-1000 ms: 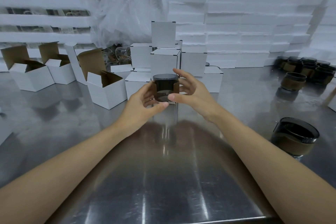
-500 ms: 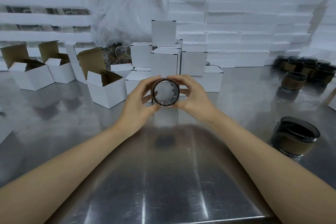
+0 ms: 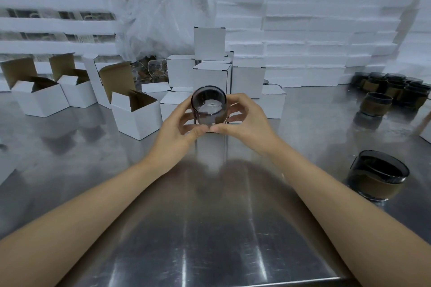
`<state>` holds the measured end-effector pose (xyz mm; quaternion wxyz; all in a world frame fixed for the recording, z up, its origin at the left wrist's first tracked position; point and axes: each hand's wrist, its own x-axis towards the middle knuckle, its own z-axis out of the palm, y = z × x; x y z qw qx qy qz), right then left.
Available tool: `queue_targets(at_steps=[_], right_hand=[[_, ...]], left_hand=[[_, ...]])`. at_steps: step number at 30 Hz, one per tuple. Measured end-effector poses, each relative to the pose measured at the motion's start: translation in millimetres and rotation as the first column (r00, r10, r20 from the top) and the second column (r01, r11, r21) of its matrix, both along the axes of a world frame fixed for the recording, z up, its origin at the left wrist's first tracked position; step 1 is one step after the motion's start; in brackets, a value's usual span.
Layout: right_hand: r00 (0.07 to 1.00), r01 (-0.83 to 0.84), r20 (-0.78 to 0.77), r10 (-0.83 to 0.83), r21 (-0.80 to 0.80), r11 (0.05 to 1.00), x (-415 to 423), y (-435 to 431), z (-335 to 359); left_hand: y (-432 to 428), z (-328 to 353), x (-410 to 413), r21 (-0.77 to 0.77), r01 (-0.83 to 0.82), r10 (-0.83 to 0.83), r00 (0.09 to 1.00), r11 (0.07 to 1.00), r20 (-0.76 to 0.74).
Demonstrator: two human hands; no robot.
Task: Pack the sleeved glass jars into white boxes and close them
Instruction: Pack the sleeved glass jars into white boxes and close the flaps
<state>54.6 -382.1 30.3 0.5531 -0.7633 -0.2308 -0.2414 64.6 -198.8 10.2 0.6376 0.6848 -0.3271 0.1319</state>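
Note:
A dark glass jar [image 3: 208,105] is held up above the steel table, tilted so its mouth faces me. My left hand [image 3: 177,128] grips its left side and my right hand [image 3: 247,119] its right side, thumbs meeting underneath. Its sleeve is hidden by my fingers. An open white box [image 3: 136,115] with a brown inside stands just left of my hands. A second jar [image 3: 376,178] with a brown sleeve stands upright at the right, near the front.
Two more open boxes [image 3: 43,99] stand at the far left. Closed white boxes [image 3: 211,77] are stacked behind my hands. Several sleeved jars [image 3: 394,89] cluster at the far right. White foam trays [image 3: 307,30] and plastic wrap fill the back. The steel table [image 3: 186,228] spreads below my arms.
The jar went from upright to lying with its opening toward me, and now tilts with the mouth up and toward me. Both hands stayed on it and shifted their fingers underneath.

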Motion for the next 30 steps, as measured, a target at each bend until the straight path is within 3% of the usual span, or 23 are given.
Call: queue_targets(at_steps=[3, 7, 12, 17, 21, 24, 30], right_hand=[[0.998, -0.054, -0.024, 0.054, 0.018, 0.998, -1.7, -1.5, 2.9], [0.997, -0.079, -0.018, 0.078, -0.053, 0.995, -1.4, 0.9, -0.2], [0.993, -0.108, -0.037, 0.11, 0.047, 0.993, 0.0, -0.8, -1.6], [0.998, -0.066, -0.005, 0.067, 0.044, 0.997, -1.6, -0.1, 0.2], [0.995, 0.026, 0.095, -0.024, -0.015, 1.0, -6.4, 3.3, 3.3], [0.985, 0.023, 0.171, -0.003, -0.111, 0.994, -9.4, 7.7, 6.8], [0.993, -0.113, 0.035, 0.114, -0.023, 0.993, -12.5, 6.9, 10.6]], left_hand=[[0.5, 1.5, -2.3, -0.089, 0.13, -0.135, 0.989, 0.988, -0.058], [0.2, 6.3, -3.6, -0.281, 0.202, -0.278, 0.924, 0.938, -0.263], [0.1, 4.2, -4.8, -0.315, 0.343, -0.448, 0.813, 0.885, -0.372], [-3.5, 3.7, -1.8, -0.27, 0.223, -0.324, 0.843, 0.937, -0.43], [-5.2, 3.0, -0.7, -0.213, 0.149, -0.225, 0.889, 0.966, -0.399], [-5.0, 0.8, -1.5, -0.182, 0.148, -0.205, 0.914, 0.972, -0.35], [-1.4, 2.0, 0.4, -0.282, 0.17, -0.265, 0.9, 0.944, -0.345]])
